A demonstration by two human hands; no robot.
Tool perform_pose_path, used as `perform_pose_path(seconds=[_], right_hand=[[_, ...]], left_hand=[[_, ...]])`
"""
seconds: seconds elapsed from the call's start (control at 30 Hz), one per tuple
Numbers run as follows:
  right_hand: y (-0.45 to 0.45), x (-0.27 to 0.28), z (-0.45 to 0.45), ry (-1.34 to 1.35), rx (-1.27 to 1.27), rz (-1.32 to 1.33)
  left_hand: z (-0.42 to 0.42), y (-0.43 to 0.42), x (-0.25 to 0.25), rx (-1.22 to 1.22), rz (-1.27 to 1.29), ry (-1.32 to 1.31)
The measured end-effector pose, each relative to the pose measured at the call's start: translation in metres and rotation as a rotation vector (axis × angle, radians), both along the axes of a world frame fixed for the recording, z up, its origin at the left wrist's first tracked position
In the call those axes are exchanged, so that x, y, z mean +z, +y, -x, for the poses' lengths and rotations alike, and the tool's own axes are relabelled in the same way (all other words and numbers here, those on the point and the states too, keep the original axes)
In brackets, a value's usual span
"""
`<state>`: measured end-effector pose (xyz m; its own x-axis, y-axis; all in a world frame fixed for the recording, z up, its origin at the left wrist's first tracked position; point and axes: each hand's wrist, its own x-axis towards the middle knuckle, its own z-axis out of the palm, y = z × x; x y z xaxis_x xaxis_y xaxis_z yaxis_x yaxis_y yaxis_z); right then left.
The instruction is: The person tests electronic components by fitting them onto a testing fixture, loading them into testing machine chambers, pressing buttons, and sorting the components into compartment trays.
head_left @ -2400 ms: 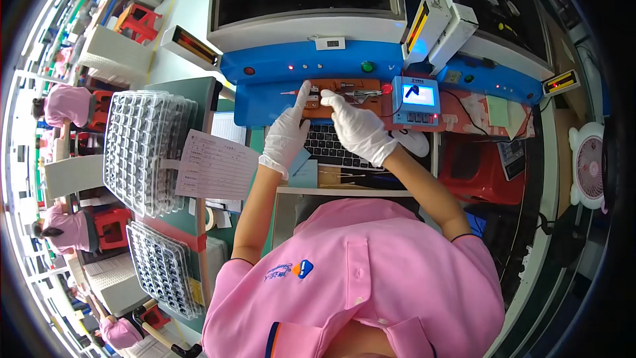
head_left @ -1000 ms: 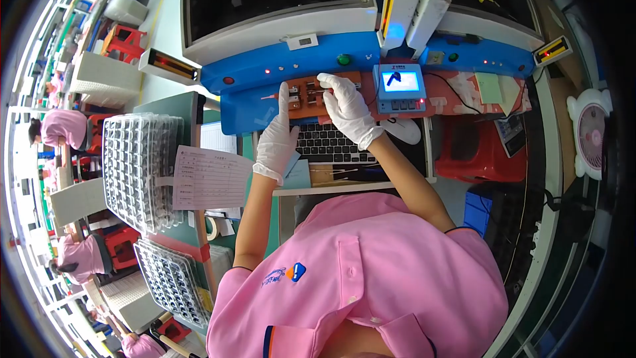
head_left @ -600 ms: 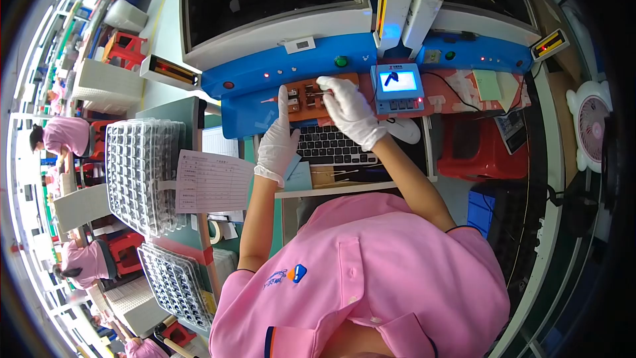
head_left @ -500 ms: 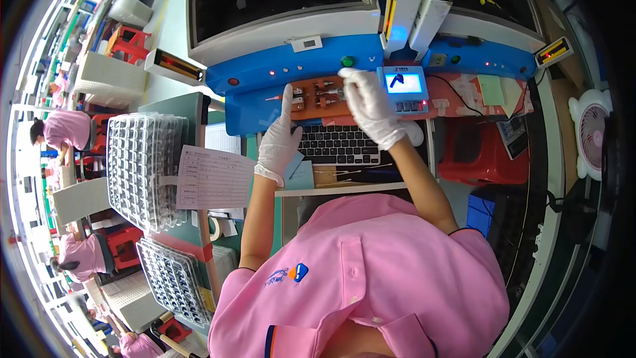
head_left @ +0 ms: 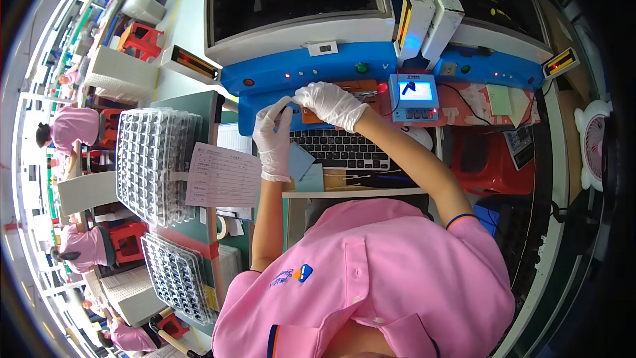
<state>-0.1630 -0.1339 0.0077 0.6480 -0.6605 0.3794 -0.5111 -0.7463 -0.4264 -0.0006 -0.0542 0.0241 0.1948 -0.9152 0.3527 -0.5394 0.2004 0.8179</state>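
Note:
In white gloves, both hands meet at the left end of an orange fixture (head_left: 365,85) on the blue bench. My left hand (head_left: 272,138) is raised upright, its thumb and forefinger bent together around a small dark piece too tiny to name. From the right, my right hand (head_left: 333,106) reaches across the fixture and covers much of it. Its fingertips are pinched close beside the left fingertips; what they grip is hidden. A blue tester with a lit screen (head_left: 415,91) stands right of the fixture, showing a dark shape.
A keyboard (head_left: 344,150) lies below the hands, with blue sticky notes (head_left: 309,178) beside it. Stacked clear trays (head_left: 156,166) and a paper form (head_left: 222,178) are at the left. Light-barrier posts (head_left: 414,23) rise behind. A red stool (head_left: 487,156) stands right. Co-workers sit far left.
My right hand has moved left from beside the tester to the fixture's left end. My left hand has drawn back from the fixture, its pointing forefinger now bent into a pinch. The view has shifted slightly.

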Motion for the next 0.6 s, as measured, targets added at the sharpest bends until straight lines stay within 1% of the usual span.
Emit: perform_pose_path(seconds=[0.07,0.1,0.17,0.2,0.23,0.3,0.33,0.37,0.43,0.47,0.53,0.6], right_hand=[[-0.001,-0.005,0.006,-0.037,0.052,-0.063],[0.000,-0.007,0.008,-0.033,0.057,-0.066],[-0.002,-0.009,0.013,-0.214,0.021,0.044],[-0.001,-0.005,0.016,-0.304,0.002,0.099],[0.000,0.000,0.021,-0.300,0.005,0.101],[0.008,0.017,0.035,-0.495,-0.072,0.064],[0.013,0.028,0.043,-0.592,-0.111,0.043],[0.018,0.038,0.053,-0.589,-0.108,0.042],[0.030,0.053,0.075,-0.726,-0.265,-0.007],[0.035,0.054,0.085,-0.725,-0.266,-0.009],[0.044,0.055,0.103,-0.758,-0.370,0.031],[0.050,0.047,0.117,-0.747,-0.395,0.048]], left_hand=[[0.005,-0.002,-0.006,0.026,0.026,-0.016],[0.011,-0.005,-0.006,0.027,0.093,-0.025],[0.022,-0.015,-0.005,0.027,0.230,-0.040],[0.024,-0.020,-0.007,0.031,0.231,-0.035],[0.026,-0.025,-0.011,0.032,0.269,-0.115],[0.027,-0.031,-0.019,0.034,0.342,-0.279],[0.027,-0.031,-0.021,0.037,0.341,-0.276],[0.027,-0.030,-0.024,0.028,0.331,-0.339],[0.027,-0.028,-0.028,0.008,0.306,-0.465],[0.027,-0.028,-0.028,0.007,0.304,-0.463],[0.028,-0.027,-0.024,0.031,0.304,-0.485],[0.029,-0.026,-0.017,0.044,0.299,-0.487]])
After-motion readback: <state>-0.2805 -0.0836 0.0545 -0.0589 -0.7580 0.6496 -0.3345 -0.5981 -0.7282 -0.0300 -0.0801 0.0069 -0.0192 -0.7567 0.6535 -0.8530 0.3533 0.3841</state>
